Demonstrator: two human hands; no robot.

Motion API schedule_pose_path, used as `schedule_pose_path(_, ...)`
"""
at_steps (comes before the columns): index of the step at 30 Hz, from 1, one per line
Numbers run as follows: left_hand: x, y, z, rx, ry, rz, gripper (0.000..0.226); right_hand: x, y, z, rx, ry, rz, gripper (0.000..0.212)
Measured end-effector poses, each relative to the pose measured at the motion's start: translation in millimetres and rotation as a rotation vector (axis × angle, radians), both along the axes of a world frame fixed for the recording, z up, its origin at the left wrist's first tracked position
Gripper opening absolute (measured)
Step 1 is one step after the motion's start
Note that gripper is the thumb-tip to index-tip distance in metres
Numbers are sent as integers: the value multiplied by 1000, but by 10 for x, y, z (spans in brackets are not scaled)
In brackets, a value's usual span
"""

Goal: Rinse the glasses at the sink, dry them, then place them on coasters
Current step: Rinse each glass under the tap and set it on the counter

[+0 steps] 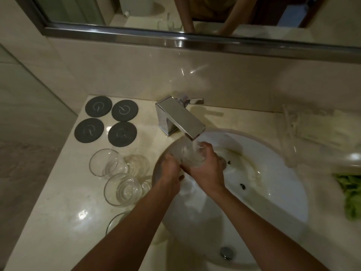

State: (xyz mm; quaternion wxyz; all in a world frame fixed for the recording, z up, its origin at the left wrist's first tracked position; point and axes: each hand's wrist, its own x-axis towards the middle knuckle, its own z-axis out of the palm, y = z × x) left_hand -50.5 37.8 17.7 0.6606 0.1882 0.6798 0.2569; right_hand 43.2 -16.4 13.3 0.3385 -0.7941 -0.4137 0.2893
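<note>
Over the white sink point(273, 182), a clear glass point(192, 155) sits under water running from the chrome faucet point(179, 116). My right hand point(207, 165) grips the glass from the right side. My left hand point(172, 169) holds its lower left side. Three more glasses stand on the counter to the left of the sink: one at the back point(106, 163), one nearer point(123, 189), and one point(115, 222) partly hidden by my left forearm. Several dark round coasters point(105, 121) lie at the back left of the counter, all bare.
A mirror with a metal frame point(175, 39) hangs above the backsplash. A clear plastic packet point(312, 126) and something green point(351, 194) lie on the counter to the right. The drain plug point(226, 252) is at the near side of the basin. The counter's left edge drops off.
</note>
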Motion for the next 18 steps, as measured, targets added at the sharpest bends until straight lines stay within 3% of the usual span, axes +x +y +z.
schedule_pose_path(3,-30,-31,16,-2,3,3,40,-28,10,-19,23,19,-86,85)
schedule_pose_path(6,-46,-11,32,-7,-2,-4,41,-35,-7,-12,12,2,-31,85)
schedule_pose_path(18,-49,-120,-19,-52,-113,-118,23,-125,-9,62,77,181,-173,81)
